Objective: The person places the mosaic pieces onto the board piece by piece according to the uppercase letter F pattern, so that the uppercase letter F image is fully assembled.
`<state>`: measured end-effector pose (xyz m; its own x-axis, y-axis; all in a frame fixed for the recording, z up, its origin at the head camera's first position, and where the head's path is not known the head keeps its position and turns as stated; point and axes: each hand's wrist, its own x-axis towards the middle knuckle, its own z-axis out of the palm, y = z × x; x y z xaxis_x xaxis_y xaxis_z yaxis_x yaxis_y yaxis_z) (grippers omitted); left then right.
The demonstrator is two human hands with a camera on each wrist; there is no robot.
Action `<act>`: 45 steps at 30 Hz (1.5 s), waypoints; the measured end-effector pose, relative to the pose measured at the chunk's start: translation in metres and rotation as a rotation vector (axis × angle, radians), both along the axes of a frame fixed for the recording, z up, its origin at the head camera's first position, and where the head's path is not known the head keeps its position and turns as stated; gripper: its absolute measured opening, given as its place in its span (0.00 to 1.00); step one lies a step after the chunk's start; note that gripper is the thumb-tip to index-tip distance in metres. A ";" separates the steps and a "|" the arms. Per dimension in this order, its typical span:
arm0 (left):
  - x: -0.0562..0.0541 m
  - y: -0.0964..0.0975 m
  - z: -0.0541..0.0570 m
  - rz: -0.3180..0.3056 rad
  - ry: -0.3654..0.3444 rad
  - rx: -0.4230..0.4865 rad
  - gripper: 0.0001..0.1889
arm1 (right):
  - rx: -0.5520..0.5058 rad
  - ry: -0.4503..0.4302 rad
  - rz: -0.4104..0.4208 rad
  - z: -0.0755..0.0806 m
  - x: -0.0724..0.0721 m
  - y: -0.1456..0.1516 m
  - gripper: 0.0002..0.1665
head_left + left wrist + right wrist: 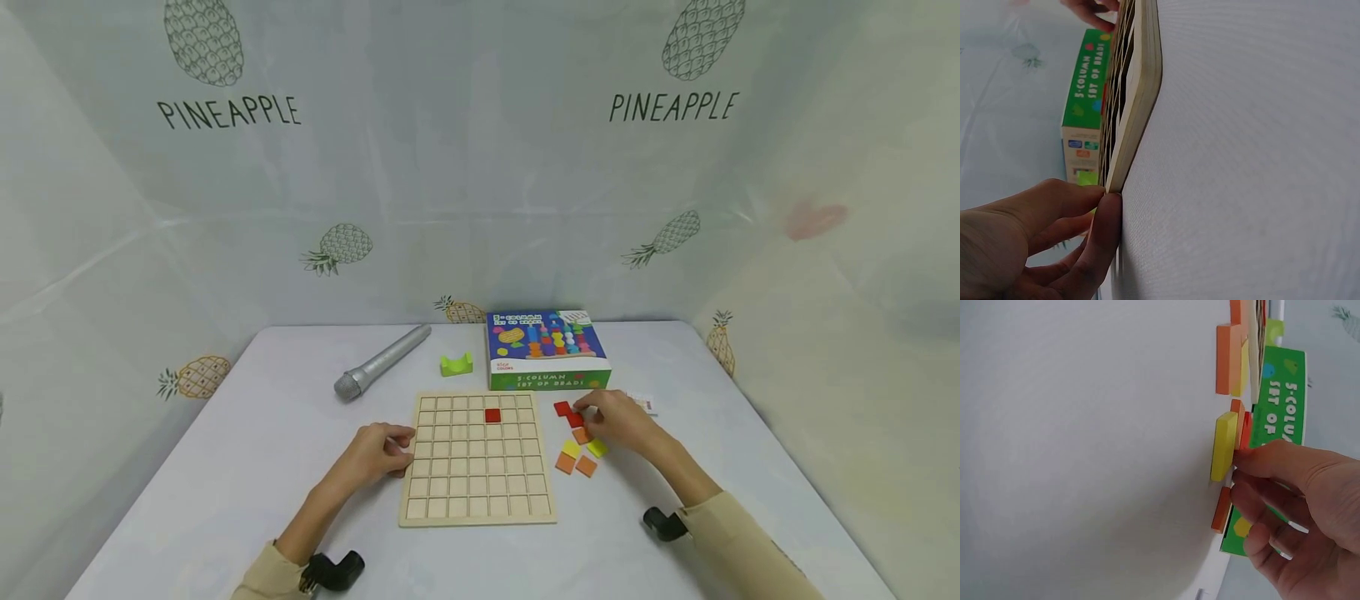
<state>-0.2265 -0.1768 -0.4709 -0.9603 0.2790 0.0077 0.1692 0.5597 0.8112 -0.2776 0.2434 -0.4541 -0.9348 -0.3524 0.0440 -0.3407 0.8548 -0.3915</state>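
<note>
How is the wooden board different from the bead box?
The wooden board is thin and flat, while the bead box is thicker. The board is plain pale wood with a grid of squares; the box is colourful, with printed pictures on its blue top and words on its green side. The left hand touches the board's edge, but the box sits farther back, away from that hand. Both rest on the white table.
</note>
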 end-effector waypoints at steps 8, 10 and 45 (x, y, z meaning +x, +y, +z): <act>0.000 -0.002 0.000 -0.026 0.041 -0.013 0.23 | 0.009 -0.018 -0.013 0.000 -0.001 -0.002 0.12; 0.000 -0.002 0.001 -0.031 0.045 -0.014 0.23 | 0.010 -0.027 -0.021 0.001 -0.001 -0.003 0.12; 0.002 -0.002 0.001 -0.025 0.040 -0.021 0.23 | 0.010 0.021 -0.042 0.016 -0.001 -0.024 0.13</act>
<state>-0.2247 -0.1790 -0.4702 -0.9520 0.3034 0.0398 0.2153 0.5718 0.7917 -0.2783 0.2191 -0.4382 -0.9476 -0.3138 0.0606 -0.3129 0.8723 -0.3758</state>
